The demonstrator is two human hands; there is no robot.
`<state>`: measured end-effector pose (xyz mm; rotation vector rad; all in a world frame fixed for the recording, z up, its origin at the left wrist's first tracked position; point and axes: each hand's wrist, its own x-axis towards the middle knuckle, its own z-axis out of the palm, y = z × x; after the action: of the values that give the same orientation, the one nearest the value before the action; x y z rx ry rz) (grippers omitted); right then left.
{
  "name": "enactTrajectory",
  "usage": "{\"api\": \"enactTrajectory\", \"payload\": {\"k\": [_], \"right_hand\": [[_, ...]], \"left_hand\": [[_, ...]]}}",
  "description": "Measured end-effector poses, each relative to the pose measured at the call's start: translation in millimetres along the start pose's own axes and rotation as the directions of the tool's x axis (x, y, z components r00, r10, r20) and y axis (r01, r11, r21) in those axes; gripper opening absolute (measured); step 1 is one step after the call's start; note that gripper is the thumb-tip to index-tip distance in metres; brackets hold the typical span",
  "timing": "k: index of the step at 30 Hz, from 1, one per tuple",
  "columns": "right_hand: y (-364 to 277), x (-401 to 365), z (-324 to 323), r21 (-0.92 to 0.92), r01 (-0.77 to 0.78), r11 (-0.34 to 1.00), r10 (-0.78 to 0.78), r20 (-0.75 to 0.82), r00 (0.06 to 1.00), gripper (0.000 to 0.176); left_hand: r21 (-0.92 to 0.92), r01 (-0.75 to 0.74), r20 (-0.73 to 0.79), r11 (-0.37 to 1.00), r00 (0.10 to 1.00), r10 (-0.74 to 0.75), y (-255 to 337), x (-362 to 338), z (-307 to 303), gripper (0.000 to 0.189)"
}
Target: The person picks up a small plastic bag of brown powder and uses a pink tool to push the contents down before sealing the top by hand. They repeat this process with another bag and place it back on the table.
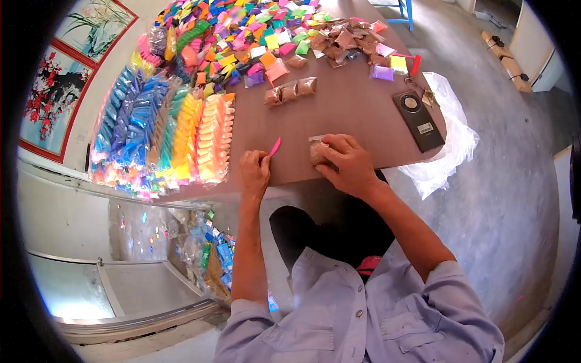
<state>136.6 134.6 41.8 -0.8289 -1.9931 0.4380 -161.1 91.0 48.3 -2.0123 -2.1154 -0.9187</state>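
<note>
My left hand (255,171) is closed on a small pink plastic tool (275,146) at the table's near edge. To its right, my right hand (348,162) has its fingers on a small clear bag (316,148) with brownish contents, which lies on the brown table (357,115). Beyond both hands lies a clear strip of brown packets (291,91). Rows of bagged packets in blue, green, yellow and orange (213,138) stand left of my left hand.
A large pile of colourful packets (242,36) covers the far side, with brown packets (351,41) at its right. A black phone (419,121) lies near the right edge beside white plastic (451,139). A blue stool (402,15) stands beyond.
</note>
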Motion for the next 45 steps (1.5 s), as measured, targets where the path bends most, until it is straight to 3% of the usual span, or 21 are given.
{"api": "enactTrajectory", "payload": {"k": [2,5,13,22,28,30,34,36,40,45], "right_hand": [[0,3,-2,-0.024,0.095,0.995,-0.094,0.037,0.995,0.02],[7,-1,3,-0.04,0.108,0.993,-0.104,0.097,0.99,0.016],[12,-12,-5,-0.048,0.126,0.991,-0.122,0.09,0.988,0.023],[14,-15,-7,-0.028,0.137,0.99,-0.136,0.023,0.99,0.02],[12,-13,-8,-0.022,0.134,0.991,-0.134,0.015,0.991,0.019],[12,-13,-8,-0.019,0.132,0.991,-0.132,0.025,0.991,0.02],[13,-14,-8,-0.042,0.161,0.986,-0.16,0.023,0.987,0.022],[14,-15,-7,-0.055,0.166,0.984,-0.166,0.018,0.986,0.024],[15,-17,-5,-0.06,0.146,0.988,-0.144,0.037,0.989,0.027],[14,-17,-5,-0.079,0.14,0.987,-0.137,0.038,0.99,0.026]], "left_hand": [[-0.008,0.003,0.012,1.0,1.0,-0.003,4,0,-4,0.011],[-0.042,0.004,0.041,0.999,0.999,-0.002,5,1,-8,0.01],[-0.033,-0.004,0.152,0.999,0.988,0.009,19,-2,-13,0.01],[0.224,-0.134,0.157,0.965,0.982,0.1,45,-10,-9,0.012],[0.055,0.057,0.14,0.997,0.988,-0.064,85,-12,-12,0.01],[-0.232,0.05,0.197,0.971,0.98,-0.004,94,-13,-6,0.008],[-0.29,0.021,0.224,0.957,0.973,0.047,107,-9,7,0.012],[-0.288,-0.088,0.145,0.953,0.98,0.135,108,-7,11,0.016],[-0.305,-0.008,0.191,0.952,0.979,0.07,100,-3,17,0.015],[-0.202,-0.002,0.131,0.979,0.991,0.029,87,12,21,0.01]]}}
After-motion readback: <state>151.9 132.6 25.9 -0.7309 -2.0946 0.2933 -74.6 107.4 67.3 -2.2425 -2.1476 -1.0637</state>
